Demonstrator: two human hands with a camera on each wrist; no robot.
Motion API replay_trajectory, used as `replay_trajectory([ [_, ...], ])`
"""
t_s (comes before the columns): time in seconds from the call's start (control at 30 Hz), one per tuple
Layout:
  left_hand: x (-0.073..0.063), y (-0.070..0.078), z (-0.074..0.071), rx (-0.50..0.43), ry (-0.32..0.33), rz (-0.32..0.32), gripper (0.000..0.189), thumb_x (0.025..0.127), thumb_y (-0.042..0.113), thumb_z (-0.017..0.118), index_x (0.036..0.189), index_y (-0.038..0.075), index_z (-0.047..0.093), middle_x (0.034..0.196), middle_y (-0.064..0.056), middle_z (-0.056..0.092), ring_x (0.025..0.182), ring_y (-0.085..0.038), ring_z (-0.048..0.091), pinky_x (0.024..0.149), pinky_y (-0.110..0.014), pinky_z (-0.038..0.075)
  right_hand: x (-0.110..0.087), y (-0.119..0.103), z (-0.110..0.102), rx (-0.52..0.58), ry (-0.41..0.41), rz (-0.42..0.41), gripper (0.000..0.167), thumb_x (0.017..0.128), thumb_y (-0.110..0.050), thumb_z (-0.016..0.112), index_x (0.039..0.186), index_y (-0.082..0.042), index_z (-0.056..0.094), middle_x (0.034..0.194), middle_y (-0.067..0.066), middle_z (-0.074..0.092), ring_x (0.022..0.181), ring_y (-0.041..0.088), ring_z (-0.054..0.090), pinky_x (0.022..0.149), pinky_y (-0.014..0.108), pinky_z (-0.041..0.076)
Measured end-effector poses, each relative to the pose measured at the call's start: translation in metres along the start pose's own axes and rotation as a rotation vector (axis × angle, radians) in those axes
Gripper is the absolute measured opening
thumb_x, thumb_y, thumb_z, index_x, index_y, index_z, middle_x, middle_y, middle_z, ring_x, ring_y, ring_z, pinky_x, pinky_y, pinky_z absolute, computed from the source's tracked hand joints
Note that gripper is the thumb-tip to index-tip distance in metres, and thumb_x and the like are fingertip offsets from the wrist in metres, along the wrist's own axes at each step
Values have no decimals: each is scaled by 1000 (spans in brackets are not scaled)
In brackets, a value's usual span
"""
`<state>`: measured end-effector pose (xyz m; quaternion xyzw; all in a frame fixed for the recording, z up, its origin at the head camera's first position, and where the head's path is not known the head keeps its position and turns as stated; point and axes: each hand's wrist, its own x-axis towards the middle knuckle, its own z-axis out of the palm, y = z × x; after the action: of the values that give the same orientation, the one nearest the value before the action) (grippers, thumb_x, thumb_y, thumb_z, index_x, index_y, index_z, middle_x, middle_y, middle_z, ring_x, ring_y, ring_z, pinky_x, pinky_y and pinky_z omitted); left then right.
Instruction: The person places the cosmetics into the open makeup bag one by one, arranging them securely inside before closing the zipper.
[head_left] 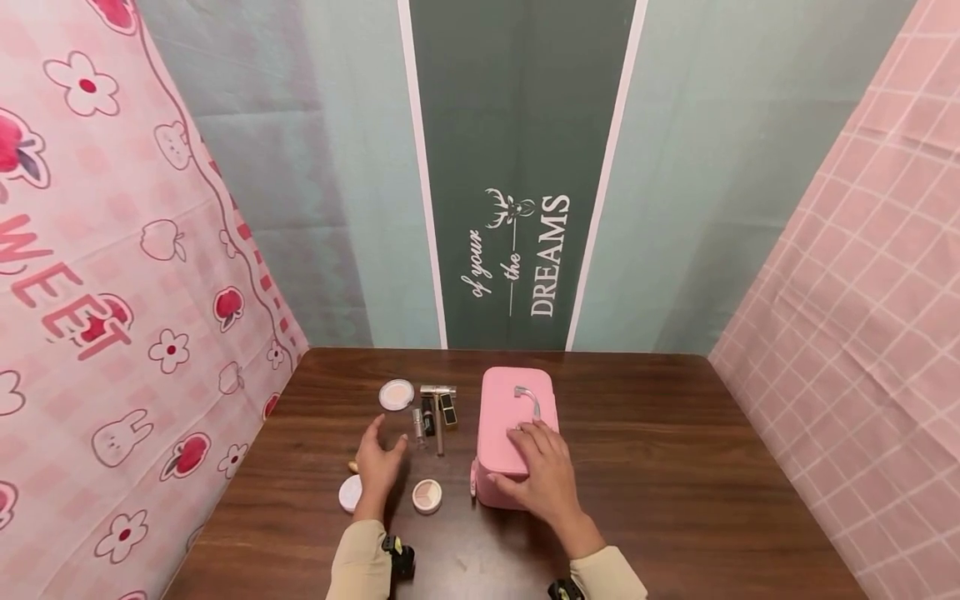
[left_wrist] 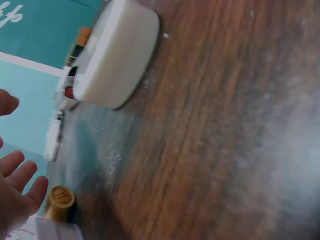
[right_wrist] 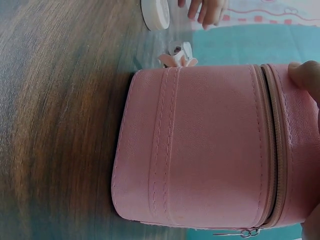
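A pink zippered cosmetic case (head_left: 498, 417) with a metallic-looking handle stands upright on the table, its lid down. My right hand (head_left: 546, 477) rests on the lid, fingers lying over the top; the thumb (right_wrist: 306, 79) touches the lid's side above the zipper (right_wrist: 276, 150). My left hand (head_left: 378, 465) is raised to the left of the case, fingers spread and holding nothing. It is between a round pale powder compact (head_left: 396, 395) and a white round container (head_left: 349, 493), which it partly covers. Right of the left hand lies a round compact with three pans (head_left: 427, 497).
Several slim cosmetics lie together left of the case, among them a black-and-gold piece (head_left: 448, 410) and a long thin tube (head_left: 439, 429). A gold-capped item (left_wrist: 62, 197) stands by the left hand. Fabric hangings (head_left: 345, 208) surround the wooden table (head_left: 660, 467).
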<state>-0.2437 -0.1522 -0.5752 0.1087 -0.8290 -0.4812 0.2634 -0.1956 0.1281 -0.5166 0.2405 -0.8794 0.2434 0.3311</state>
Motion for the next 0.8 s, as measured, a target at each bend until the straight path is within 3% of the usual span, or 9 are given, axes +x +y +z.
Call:
replay_trajectory([
  [0.2,15,-8,12,12,-6,-57,54,71,6,74,121,-3,55,117,-26,56,106,-42,53,90,-49,39,1,0,-1,-1,-17,17,62,61,-47,80,108,-9,64,113,11,59,113,33,49,92,52,35],
  [0.57,44,-9,20,-68,-23,-181,56,72,6,73,122,-5,51,116,-25,57,105,-40,54,90,-45,40,0,-1,1,15,21,8,63,59,-48,80,106,-9,64,111,10,59,112,33,50,92,51,35],
  [0.8,49,-16,22,-164,-61,-255,64,71,4,73,127,-9,45,124,-29,50,112,-43,47,95,-46,36,-2,-2,0,-6,-7,28,64,60,-48,80,109,-10,64,113,9,58,114,32,49,95,50,34],
])
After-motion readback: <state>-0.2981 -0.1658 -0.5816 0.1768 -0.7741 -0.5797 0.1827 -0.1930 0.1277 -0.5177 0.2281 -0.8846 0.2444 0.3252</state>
